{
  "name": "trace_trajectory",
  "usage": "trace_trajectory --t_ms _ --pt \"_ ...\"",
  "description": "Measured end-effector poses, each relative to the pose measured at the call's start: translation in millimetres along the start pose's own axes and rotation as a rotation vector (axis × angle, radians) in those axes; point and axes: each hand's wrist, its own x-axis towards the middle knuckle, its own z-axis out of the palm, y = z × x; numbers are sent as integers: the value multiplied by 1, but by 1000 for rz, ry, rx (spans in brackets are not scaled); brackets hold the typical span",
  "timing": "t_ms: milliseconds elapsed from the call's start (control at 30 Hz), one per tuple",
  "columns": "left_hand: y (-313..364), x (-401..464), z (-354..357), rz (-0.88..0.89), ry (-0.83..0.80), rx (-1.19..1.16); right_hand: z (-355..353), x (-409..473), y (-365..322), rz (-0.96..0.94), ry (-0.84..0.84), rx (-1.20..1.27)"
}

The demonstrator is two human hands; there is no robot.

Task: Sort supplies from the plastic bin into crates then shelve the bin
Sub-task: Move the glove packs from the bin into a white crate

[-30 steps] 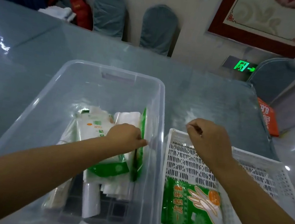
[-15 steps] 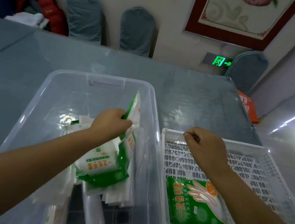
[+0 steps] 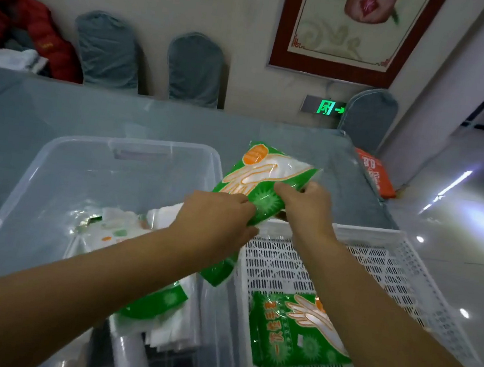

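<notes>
A green glove packet (image 3: 261,175) with an orange hand print is held in the air over the gap between the clear plastic bin (image 3: 52,178) and the white slotted crate (image 3: 401,264). My left hand (image 3: 214,222) grips its lower end. My right hand (image 3: 305,203) pinches its right side. A second green glove packet (image 3: 295,333) lies flat in the near part of the crate. Several white and green packets (image 3: 155,310) and a plastic roll (image 3: 133,359) remain in the bin under my left forearm.
The bin and crate stand side by side on a grey glass-topped table (image 3: 121,116). Three covered chairs (image 3: 194,67) line the far wall, with a red jacket (image 3: 25,28) at far left. An orange item (image 3: 373,175) lies past the table's right corner.
My left hand has lifted the green packet out of the bin and carried it right. My right hand left the crate's rim and took hold of the packet's side.
</notes>
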Motion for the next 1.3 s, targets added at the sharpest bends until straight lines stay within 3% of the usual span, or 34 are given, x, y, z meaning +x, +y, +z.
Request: trace_trajectory --t_ms 133,200,267,367,467,567,633,733,800,1033,1167,1300 --pt "-13 25 3 -197 99 -252 -37 8 14 45 -24 161" --pt "-16 47 8 -321 -82 -356 -60 12 19 36 -52 218" --pt "-6 71 12 -489 -337 -656 -85 20 24 18 -62 260" --pt "19 98 27 -484 -521 -854 -127 33 38 37 -58 316" --pt "50 120 49 -340 -609 -728 -172 48 67 110 18 239" --pt "78 135 79 -177 -731 -388 -210 56 101 141 150 -17" --pt "94 138 102 -110 -872 -213 -228 57 117 121 139 -163" --pt "110 132 137 -36 -1069 -58 -241 62 135 80 21 -285" --pt "114 124 158 -71 -1118 -92 -242 67 142 38 -56 -351" --pt "115 96 203 -211 -1051 -285 -212 81 165 -182 -499 -732" --pt "117 86 207 -149 -1073 -310 -186 81 179 -397 -751 -1069" --pt "128 81 208 -68 -1101 -250 -174 83 187 -458 -942 -1304"
